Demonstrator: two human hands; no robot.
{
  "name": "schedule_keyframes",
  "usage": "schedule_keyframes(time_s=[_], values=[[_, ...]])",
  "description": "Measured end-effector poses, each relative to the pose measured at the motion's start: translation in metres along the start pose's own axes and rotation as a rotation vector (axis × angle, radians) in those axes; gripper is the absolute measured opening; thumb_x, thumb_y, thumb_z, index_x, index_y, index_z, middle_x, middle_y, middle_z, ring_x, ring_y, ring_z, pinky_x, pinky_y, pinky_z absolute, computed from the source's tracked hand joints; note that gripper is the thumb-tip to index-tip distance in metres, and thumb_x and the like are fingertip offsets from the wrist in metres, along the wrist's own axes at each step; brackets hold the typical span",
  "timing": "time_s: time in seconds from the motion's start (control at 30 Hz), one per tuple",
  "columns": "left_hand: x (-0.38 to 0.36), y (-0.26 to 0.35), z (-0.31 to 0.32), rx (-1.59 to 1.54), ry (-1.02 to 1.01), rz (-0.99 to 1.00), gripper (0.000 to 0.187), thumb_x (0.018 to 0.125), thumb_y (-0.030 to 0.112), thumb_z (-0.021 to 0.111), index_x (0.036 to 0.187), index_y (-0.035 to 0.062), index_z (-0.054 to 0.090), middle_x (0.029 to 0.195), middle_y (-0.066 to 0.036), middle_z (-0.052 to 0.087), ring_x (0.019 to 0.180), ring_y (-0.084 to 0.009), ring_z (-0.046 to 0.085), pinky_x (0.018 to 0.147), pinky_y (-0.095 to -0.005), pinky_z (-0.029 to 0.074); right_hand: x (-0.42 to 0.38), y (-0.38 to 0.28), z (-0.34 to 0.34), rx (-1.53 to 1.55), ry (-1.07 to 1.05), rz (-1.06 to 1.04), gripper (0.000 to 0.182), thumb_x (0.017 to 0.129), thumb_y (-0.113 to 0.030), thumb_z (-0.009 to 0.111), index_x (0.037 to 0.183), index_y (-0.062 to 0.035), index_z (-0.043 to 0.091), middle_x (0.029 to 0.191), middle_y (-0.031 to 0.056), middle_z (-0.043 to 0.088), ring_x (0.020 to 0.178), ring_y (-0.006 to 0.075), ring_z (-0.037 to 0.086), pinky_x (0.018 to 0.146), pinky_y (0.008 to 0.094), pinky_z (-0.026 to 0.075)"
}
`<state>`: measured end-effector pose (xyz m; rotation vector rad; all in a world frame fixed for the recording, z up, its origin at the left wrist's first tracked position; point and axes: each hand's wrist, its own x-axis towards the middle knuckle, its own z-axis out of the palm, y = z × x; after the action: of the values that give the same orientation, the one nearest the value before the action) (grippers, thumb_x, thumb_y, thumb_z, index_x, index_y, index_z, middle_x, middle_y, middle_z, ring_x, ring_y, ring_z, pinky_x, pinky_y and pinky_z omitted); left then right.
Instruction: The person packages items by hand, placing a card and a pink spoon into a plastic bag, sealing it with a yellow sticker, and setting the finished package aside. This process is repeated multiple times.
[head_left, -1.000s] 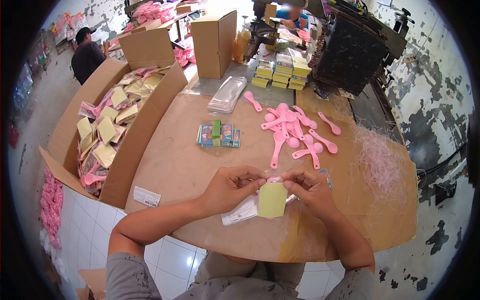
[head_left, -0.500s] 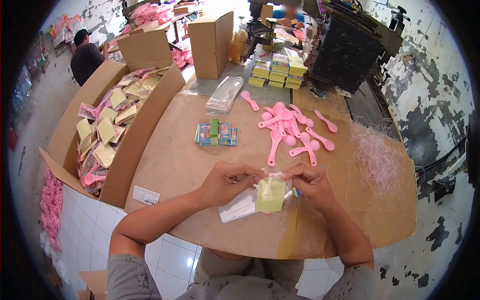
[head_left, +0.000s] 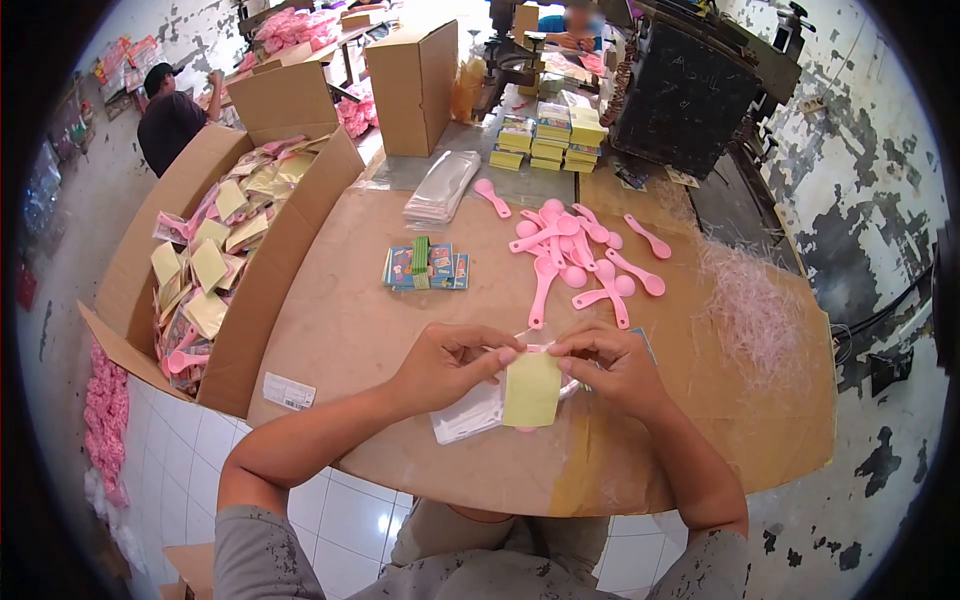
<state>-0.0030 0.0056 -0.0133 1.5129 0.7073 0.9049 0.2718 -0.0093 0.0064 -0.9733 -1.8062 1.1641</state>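
A small clear plastic bag (head_left: 537,337) with a pale yellow card (head_left: 532,390) in it hangs between my hands over the near part of the table. My left hand (head_left: 455,365) is closed, pinching the bag's upper left edge. At the upper right edge, the fingers of my right hand (head_left: 612,370) pinch it too. Bits of pink show at the top and just below the card. Under the bag lie more clear bags (head_left: 465,420). Beyond my hands is a loose pile of pink measuring spoons (head_left: 560,240), some with handles pointing toward me.
Green-banded cards (head_left: 428,265) and a stack of clear bags (head_left: 442,190) lie farther back. A cardboard box (head_left: 285,300) of filled packets stands left. Stacked cards (head_left: 550,135), a black machine (head_left: 680,95) and plastic strips (head_left: 755,315) are beyond or right. Two people are in the background.
The bag has shifted slightly left, and its yellow card now faces me more squarely with less glare. Both hands keep their pinch. The camera view has shifted slightly.
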Motion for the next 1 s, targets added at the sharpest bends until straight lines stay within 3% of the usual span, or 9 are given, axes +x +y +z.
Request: schedule_keyframes(time_s=[0.2,0.3,0.4,0.57,0.67,0.77,0.87,0.97,1.0], values=[[0.001,0.005,0.008,-0.054,0.038,-0.116,0.023,0.099,0.007,0.071,0.12,-0.0031,0.071,0.111,-0.011,0.076,0.089,-0.0112,0.073,0.076,-0.0246,0.062,0.001,0.01,-0.004,-0.013,-0.008,0.023,0.02,0.095,-0.003,0.071,0.115,-0.0019,0.073,0.108,0.0029,0.069,0.09,0.0073,0.063,0.075,0.0232,0.05],[-0.001,0.005,0.007,-0.03,0.057,-0.091,0.023,0.099,0.007,0.071,0.12,-0.0032,0.071,0.11,-0.01,0.076,0.089,-0.0103,0.073,0.075,-0.0246,0.062,0.0,0.013,0.004,0.216,0.015,0.12,0.032,0.096,-0.003,0.07,0.128,-0.0009,0.066,0.11,0.0039,0.069,0.092,0.0075,0.064,0.077,0.0247,0.051],[-0.002,0.004,0.006,-0.003,0.072,-0.067,0.024,0.099,0.008,0.071,0.121,-0.0032,0.071,0.109,-0.009,0.076,0.089,-0.01,0.073,0.076,-0.0246,0.061,0.0,0.001,0.006,0.253,-0.009,0.099,0.046,0.096,-0.001,0.07,0.139,0.0013,0.054,0.115,0.0065,0.067,0.1,0.0118,0.066,0.089,0.0271,0.053],[0.0,0.015,0.011,-0.114,0.151,-0.038,0.026,0.1,0.009,0.071,0.124,-0.0026,0.069,0.104,-0.007,0.075,0.09,-0.0108,0.072,0.08,-0.0261,0.061,-0.003,0.0,0.005,0.154,-0.118,0.198,0.047,0.095,-0.001,0.072,0.138,0.0013,0.055,0.108,0.0055,0.067,0.1,0.0127,0.066,0.089,0.0288,0.054],[0.001,0.012,0.015,-0.138,0.127,0.0,0.028,0.101,0.011,0.07,0.124,-0.0027,0.067,0.101,-0.005,0.075,0.09,-0.0107,0.072,0.079,-0.0267,0.06,-0.005,0.001,0.003,0.16,-0.095,0.169,0.045,0.096,-0.003,0.071,0.139,0.0001,0.057,0.107,0.0045,0.068,0.095,0.0109,0.065,0.084,0.0271,0.052],[-0.002,0.001,-0.003,-0.02,-0.163,-0.157,0.026,0.099,0.015,0.073,0.119,-0.0013,0.068,0.098,-0.005,0.075,0.086,-0.0115,0.072,0.075,-0.0265,0.06,-0.006,-0.002,0.002,0.138,-0.042,0.083,0.04,0.097,-0.006,0.071,0.136,-0.0009,0.06,0.107,0.0039,0.069,0.092,0.01,0.064,0.082,0.0274,0.051],[0.001,0.029,-0.016,-0.095,-0.05,-0.158,0.022,0.1,0.016,0.072,0.114,-0.0005,0.069,0.095,-0.004,0.075,0.084,-0.0134,0.073,0.074,-0.0266,0.059,-0.003,-0.005,-0.009,0.096,0.042,0.068,0.032,0.098,-0.01,0.071,0.129,-0.0015,0.064,0.106,0.0042,0.071,0.092,0.0107,0.065,0.083,0.0289,0.052],[0.013,0.037,-0.046,-0.185,0.719,0.194,0.029,0.105,0.021,0.065,0.125,0.0004,0.064,0.122,-0.012,0.071,0.104,-0.0165,0.072,0.079,-0.0307,0.059,-0.003,-0.007,-0.027,0.007,0.107,0.062,0.027,0.097,-0.011,0.071,0.123,-0.0026,0.068,0.105,0.0043,0.072,0.092,0.0108,0.065,0.083,0.0289,0.051],[0.018,0.045,-0.053,-0.34,0.72,0.276,0.03,0.105,0.022,0.064,0.127,0.0005,0.063,0.125,-0.012,0.069,0.109,-0.0172,0.069,0.083,-0.0322,0.059,-0.002,-0.008,-0.032,-0.025,0.127,0.057,0.026,0.097,-0.011,0.071,0.122,-0.0031,0.069,0.105,0.0043,0.072,0.093,0.0107,0.065,0.083,0.0287,0.051]])
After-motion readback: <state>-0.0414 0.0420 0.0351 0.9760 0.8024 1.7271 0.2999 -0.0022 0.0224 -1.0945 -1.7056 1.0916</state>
